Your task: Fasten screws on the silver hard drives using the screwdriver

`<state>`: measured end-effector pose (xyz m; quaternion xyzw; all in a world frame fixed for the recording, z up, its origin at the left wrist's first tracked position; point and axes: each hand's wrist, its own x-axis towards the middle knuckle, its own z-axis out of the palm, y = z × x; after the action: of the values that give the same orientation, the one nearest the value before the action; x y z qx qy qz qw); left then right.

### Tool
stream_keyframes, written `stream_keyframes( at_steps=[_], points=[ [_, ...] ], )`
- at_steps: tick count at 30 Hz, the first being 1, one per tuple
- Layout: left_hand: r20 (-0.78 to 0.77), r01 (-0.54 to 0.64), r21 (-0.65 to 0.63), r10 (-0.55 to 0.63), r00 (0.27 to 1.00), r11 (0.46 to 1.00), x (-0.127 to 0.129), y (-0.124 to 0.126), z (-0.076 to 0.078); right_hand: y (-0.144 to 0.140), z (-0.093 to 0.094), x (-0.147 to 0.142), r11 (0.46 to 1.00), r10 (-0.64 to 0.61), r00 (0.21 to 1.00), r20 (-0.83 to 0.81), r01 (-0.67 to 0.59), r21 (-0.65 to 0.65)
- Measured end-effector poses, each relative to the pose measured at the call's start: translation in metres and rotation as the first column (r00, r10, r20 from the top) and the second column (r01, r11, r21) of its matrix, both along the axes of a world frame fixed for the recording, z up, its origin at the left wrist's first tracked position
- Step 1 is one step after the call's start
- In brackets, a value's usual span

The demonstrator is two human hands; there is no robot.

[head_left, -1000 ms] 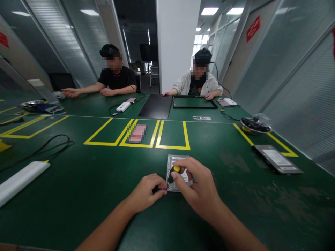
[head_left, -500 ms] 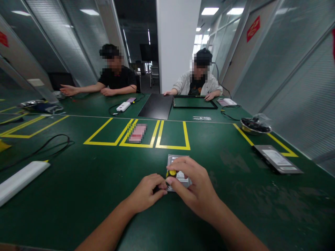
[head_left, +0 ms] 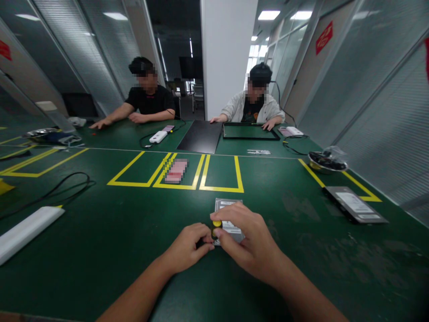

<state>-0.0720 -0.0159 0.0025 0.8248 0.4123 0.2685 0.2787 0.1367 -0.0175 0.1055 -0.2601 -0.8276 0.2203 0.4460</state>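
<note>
A silver hard drive (head_left: 228,207) lies flat on the green table (head_left: 100,232) just in front of me. My right hand (head_left: 250,243) holds a small screwdriver with a yellow and black handle (head_left: 216,224) upright at the drive's near left corner. My left hand (head_left: 190,247) is curled, with its fingertips pinched against that same corner beside the tool's tip. What the left fingers pinch is hidden.
Yellow tape boxes (head_left: 187,172) mark the table ahead, one holding a pink item (head_left: 176,171). A white bar (head_left: 27,230) and black cable (head_left: 56,188) lie left. A second drive (head_left: 355,203) and a metal bowl (head_left: 327,162) sit right. Two people sit across the table.
My right hand has carried the screwdriver left and toward me, from over the drive's middle to its near left corner. The far left person's arm has shifted along the table.
</note>
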Motion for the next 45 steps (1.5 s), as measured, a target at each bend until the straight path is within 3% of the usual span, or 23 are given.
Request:
stream_keyframes(
  at_steps=[6,14,23,35,41,45],
  points=[
    [-0.017,-0.024,-0.007,0.024,1.000,1.000,0.000,0.000,-0.001,0.003,0.005,0.000,0.993,0.002,0.998,0.061,0.005,-0.120],
    [-0.020,-0.030,-0.001,0.030,0.999,1.000,-0.001,0.001,-0.005,0.012,0.016,-0.001,0.995,0.093,0.990,0.101,-0.088,-0.052],
    [0.023,-0.024,-0.061,0.025,0.999,0.998,0.001,0.002,0.002,0.011,0.035,-0.004,0.981,0.136,0.955,0.265,-0.092,-0.171],
    [0.012,-0.034,-0.081,0.035,0.999,0.996,0.000,0.002,0.001,0.011,0.038,-0.004,0.975,0.220,0.935,0.278,-0.198,-0.104],
    [0.035,-0.031,-0.089,0.034,0.999,0.996,0.001,0.003,0.006,0.013,0.036,-0.006,0.987,0.131,0.947,0.294,-0.097,-0.129],
    [0.009,-0.031,-0.109,0.032,0.999,0.994,0.000,0.004,0.002,0.016,0.034,-0.006,0.988,0.147,0.960,0.240,-0.130,-0.084]
  ],
)
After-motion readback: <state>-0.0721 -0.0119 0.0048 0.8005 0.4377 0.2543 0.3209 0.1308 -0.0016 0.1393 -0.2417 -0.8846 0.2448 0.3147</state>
